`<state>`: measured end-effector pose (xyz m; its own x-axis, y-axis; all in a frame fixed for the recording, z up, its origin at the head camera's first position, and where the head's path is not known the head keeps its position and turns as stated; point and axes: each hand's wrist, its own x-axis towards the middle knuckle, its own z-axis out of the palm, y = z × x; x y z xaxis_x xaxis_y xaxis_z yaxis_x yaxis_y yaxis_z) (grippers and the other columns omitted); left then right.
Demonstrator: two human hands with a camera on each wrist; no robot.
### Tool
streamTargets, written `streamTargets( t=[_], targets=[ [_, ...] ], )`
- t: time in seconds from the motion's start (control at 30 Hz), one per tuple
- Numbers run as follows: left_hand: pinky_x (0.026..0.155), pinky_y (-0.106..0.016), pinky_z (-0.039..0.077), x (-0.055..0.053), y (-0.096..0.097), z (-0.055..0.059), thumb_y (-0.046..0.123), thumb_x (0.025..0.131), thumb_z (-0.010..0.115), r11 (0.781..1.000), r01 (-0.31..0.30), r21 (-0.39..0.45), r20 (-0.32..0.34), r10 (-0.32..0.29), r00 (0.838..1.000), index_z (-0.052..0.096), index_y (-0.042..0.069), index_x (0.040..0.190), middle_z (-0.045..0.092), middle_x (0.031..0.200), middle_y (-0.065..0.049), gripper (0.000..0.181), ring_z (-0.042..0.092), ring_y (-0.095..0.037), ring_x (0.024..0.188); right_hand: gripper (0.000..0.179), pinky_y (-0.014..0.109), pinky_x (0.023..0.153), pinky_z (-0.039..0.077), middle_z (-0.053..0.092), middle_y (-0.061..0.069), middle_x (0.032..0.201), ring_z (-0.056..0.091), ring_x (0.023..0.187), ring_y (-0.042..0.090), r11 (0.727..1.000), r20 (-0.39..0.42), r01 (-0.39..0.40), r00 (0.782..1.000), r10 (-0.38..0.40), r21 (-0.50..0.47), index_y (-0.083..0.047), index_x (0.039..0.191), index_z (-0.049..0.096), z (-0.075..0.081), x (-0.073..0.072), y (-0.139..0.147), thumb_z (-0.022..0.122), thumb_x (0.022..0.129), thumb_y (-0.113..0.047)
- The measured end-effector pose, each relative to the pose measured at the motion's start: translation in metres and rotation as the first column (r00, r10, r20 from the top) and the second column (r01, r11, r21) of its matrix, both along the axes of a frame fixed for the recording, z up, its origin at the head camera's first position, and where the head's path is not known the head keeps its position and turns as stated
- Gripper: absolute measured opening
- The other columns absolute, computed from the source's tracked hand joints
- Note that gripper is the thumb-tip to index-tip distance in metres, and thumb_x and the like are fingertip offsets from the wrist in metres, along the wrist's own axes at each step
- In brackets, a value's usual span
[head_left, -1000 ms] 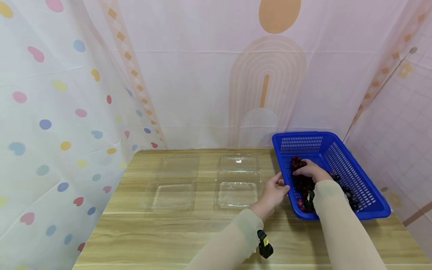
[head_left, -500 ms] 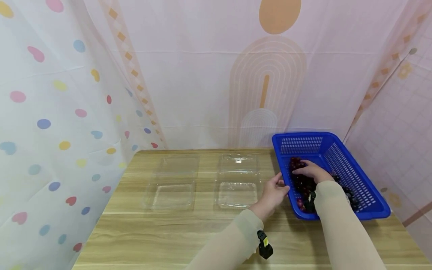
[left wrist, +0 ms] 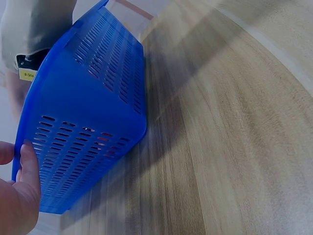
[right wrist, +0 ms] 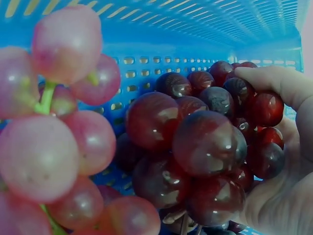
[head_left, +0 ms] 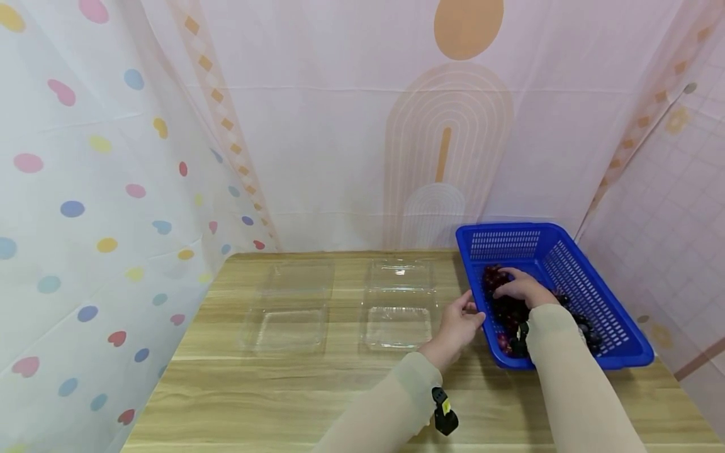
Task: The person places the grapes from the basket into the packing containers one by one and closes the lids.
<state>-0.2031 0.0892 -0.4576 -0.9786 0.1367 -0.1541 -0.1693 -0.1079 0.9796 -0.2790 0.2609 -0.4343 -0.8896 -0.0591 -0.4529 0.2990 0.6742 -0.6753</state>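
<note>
A blue perforated plastic basket (head_left: 589, 286) stands at the right of the table with grapes inside. My left hand (head_left: 457, 324) pinches its left rim between thumb and fingers, and the left wrist view shows the basket's outer wall (left wrist: 80, 147) close by. Inside, my right hand (head_left: 523, 289) grips a bunch of dark red grapes (right wrist: 205, 142), thumb and fingers curled about its far end. Paler pink grapes (right wrist: 44, 156) on a green stem lie beside that bunch, nearest the wrist camera. Black grapes (head_left: 589, 333) sit at the basket's right, partly behind my right sleeve.
Two clear plastic boxes with their lids folded back lie on the wooden table (head_left: 238, 402): one box (head_left: 399, 327) just left of my left hand, the other box (head_left: 291, 330) further left. Patterned curtains (head_left: 334, 138) hang behind the table and along both sides.
The dark red grapes under my right hand have shifted slightly left, toward the basket's wall. My left hand stays on the rim.
</note>
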Motion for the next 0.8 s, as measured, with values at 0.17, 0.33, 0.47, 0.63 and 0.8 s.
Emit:
streamTargets(
  t=[0.17, 0.33, 0.47, 0.63, 0.8],
  targets=[
    [0.077, -0.037, 0.056, 0.0, 0.0, 0.0, -0.007, 0.087, 0.059, 1.0, -0.001, -0.006, 0.005, 0.001, 1.0, 0.046, 0.004, 0.139, 0.054, 0.095, -0.002, 0.055, 0.056, -0.008, 0.075, 0.075, 0.069, 0.102, 0.026, 0.011, 0.034, 0.149, 0.019, 0.131, 0.055, 0.998, -0.014, 0.045, 0.999, -0.046, -0.039, -0.002, 0.147, 0.022, 0.003, -0.002, 0.0, 0.062, 0.084, -0.014],
    [0.079, -0.039, 0.055, 0.0, 0.001, 0.001, -0.006, 0.087, 0.06, 1.0, -0.003, -0.008, 0.01, 0.004, 1.0, 0.046, 0.005, 0.139, 0.053, 0.096, -0.002, 0.055, 0.056, -0.009, 0.076, 0.076, 0.07, 0.101, 0.025, 0.011, 0.032, 0.151, 0.018, 0.133, 0.054, 0.995, -0.014, 0.065, 0.998, -0.066, -0.077, -0.005, 0.149, 0.018, 0.011, -0.002, 0.002, 0.06, 0.087, -0.015],
    [0.08, -0.04, 0.055, 0.0, 0.002, 0.002, -0.007, 0.087, 0.059, 1.0, -0.006, 0.001, 0.011, 0.006, 1.0, 0.045, 0.004, 0.139, 0.053, 0.096, -0.002, 0.055, 0.055, -0.009, 0.075, 0.073, 0.072, 0.101, 0.022, 0.009, 0.03, 0.152, 0.015, 0.135, 0.053, 0.99, -0.009, 0.079, 0.997, -0.081, -0.121, -0.007, 0.151, 0.016, 0.02, -0.001, 0.004, 0.057, 0.091, -0.018],
    [0.08, -0.04, 0.055, 0.001, 0.002, 0.001, -0.007, 0.087, 0.059, 1.0, -0.004, -0.006, -0.002, 0.004, 1.0, 0.045, 0.003, 0.139, 0.053, 0.096, -0.003, 0.055, 0.055, -0.008, 0.075, 0.065, 0.07, 0.103, 0.02, 0.01, 0.027, 0.154, 0.014, 0.137, 0.051, 0.983, -0.017, 0.1, 0.994, -0.103, -0.154, -0.008, 0.15, 0.02, 0.026, 0.002, 0.007, 0.052, 0.095, -0.018],
    [0.079, -0.039, 0.055, 0.0, 0.002, 0.001, -0.007, 0.087, 0.059, 1.0, 0.001, -0.01, -0.009, -0.001, 1.0, 0.044, 0.002, 0.14, 0.053, 0.096, -0.003, 0.055, 0.056, -0.008, 0.076, 0.066, 0.073, 0.101, 0.019, 0.004, 0.026, 0.155, 0.009, 0.137, 0.052, 0.983, -0.009, 0.107, 0.994, -0.109, -0.146, -0.011, 0.151, 0.016, 0.03, 0.001, 0.01, 0.051, 0.096, -0.021]
  ],
)
